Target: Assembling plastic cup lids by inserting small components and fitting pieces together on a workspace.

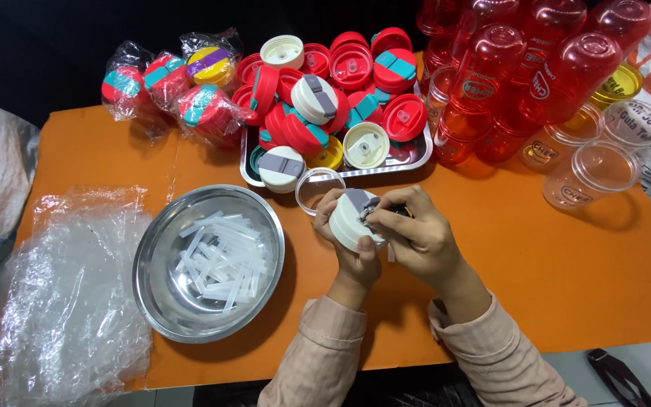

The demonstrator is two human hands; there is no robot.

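Observation:
My left hand (346, 243) grips a round white lid with a grey slider (349, 218), held over the orange table (551, 256). My right hand (420, 230) pinches at the lid's grey slider part from the right; its fingertips are closed on the lid's edge, and a small clear piece seems to be under them. A clear plastic ring (318, 187) lies on the table just beyond the lid. A steel bowl (160, 286) with several short clear plastic sticks (220, 260) sits to the left of my hands.
A steel tray (408, 162) heaped with red, white and yellow lids stands behind. Bagged lids (171, 87) lie at the back left. Red and clear plastic cups (544, 83) crowd the back right. Crumpled clear plastic wrap (62, 301) covers the left edge.

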